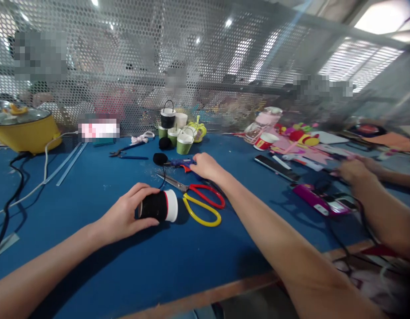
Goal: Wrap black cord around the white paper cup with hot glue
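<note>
My left hand [125,212] is wrapped round a paper cup [154,206] lying on its side, its wall wound with black yarn and its white rim facing right. A strand of that yarn leads up toward a black ball of yarn [160,158]. Farther up, my right hand [206,166] has its fingers closed at the back end of a blue glue gun [178,163] with an orange trigger, which lies on the table. Between my hands lie large scissors [205,204], blades partly apart, with one red and one yellow handle loop.
Several small bucket-like cups [185,142] stand by the mesh screen [125,66], near another black yarn ball [165,143]. Pliers [116,153] lie left of them. A yellow electric pot [28,133] is far left. At right are a phone [276,167], a purple box [311,198] and a co-worker's hands [356,170].
</note>
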Action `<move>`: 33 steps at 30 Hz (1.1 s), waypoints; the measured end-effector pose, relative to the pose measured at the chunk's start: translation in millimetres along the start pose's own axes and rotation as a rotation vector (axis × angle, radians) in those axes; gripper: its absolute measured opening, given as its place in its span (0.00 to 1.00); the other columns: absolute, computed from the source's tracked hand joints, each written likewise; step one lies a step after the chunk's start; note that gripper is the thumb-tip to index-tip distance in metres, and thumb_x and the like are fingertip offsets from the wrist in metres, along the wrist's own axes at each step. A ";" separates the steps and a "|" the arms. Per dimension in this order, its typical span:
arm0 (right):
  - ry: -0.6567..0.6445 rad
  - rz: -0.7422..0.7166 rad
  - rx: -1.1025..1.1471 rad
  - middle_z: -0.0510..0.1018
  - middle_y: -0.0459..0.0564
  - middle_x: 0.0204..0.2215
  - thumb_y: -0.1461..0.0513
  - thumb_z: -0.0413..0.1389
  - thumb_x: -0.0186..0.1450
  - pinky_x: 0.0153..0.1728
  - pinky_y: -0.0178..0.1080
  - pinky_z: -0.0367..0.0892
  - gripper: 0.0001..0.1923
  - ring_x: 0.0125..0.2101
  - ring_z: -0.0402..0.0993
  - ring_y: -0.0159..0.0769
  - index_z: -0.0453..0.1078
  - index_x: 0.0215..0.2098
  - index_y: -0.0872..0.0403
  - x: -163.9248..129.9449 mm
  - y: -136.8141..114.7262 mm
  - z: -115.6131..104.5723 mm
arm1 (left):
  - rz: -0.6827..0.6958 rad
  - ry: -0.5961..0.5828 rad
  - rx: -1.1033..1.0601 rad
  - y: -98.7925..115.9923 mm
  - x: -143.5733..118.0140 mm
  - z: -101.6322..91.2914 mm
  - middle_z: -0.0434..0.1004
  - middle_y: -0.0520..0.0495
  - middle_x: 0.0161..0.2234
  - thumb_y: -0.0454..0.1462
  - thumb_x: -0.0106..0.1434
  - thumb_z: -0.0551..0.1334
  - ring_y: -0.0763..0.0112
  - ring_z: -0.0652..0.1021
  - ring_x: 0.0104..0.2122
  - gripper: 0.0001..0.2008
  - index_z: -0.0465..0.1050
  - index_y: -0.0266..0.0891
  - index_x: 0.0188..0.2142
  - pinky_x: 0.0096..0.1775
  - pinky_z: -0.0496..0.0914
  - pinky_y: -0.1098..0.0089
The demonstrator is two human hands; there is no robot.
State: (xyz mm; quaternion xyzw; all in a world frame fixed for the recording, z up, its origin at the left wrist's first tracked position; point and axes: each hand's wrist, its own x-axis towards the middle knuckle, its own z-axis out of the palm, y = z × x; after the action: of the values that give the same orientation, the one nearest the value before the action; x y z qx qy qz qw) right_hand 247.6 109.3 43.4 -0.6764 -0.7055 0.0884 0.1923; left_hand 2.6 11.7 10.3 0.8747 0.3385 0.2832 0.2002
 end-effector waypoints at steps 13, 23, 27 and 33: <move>-0.017 0.036 0.287 0.74 0.49 0.28 0.64 0.54 0.54 0.27 0.35 0.64 0.11 0.24 0.70 0.32 0.64 0.37 0.57 -31.2 5.4 -25.1 | 0.029 0.025 0.070 -5.3 0.7 -4.1 0.63 0.41 0.48 0.38 0.56 0.62 0.59 0.69 0.47 0.23 0.58 0.41 0.50 0.47 0.68 0.60; -0.246 -0.089 0.420 0.70 0.44 0.16 0.56 0.53 0.57 0.19 0.34 0.60 0.10 0.16 0.64 0.30 0.68 0.26 0.55 -94.8 -29.6 -41.8 | -0.081 0.037 -0.011 -12.7 3.7 -11.5 0.67 0.42 0.45 0.40 0.55 0.63 0.60 0.71 0.45 0.23 0.61 0.41 0.49 0.45 0.68 0.61; -0.196 -0.202 0.277 0.74 0.46 0.22 0.58 0.52 0.58 0.26 0.36 0.63 0.08 0.22 0.67 0.34 0.70 0.26 0.53 -100.2 -30.8 -40.4 | -0.155 0.055 -0.081 -16.6 5.6 -13.0 0.69 0.43 0.44 0.41 0.53 0.64 0.62 0.73 0.42 0.24 0.62 0.40 0.48 0.42 0.69 0.62; -0.259 -0.253 0.231 0.76 0.46 0.25 0.57 0.51 0.59 0.30 0.38 0.64 0.09 0.26 0.69 0.37 0.71 0.28 0.51 -104.0 -29.5 -40.9 | -0.216 0.071 -0.139 -16.4 7.0 -12.6 0.71 0.44 0.43 0.41 0.53 0.64 0.63 0.74 0.41 0.22 0.63 0.39 0.47 0.42 0.69 0.61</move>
State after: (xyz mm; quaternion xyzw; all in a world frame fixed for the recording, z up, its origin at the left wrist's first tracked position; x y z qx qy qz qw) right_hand 237.6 -1.0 76.2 -0.5391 -0.7887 0.2300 0.1856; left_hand -9.0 30.0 13.5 0.8066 0.4173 0.3133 0.2776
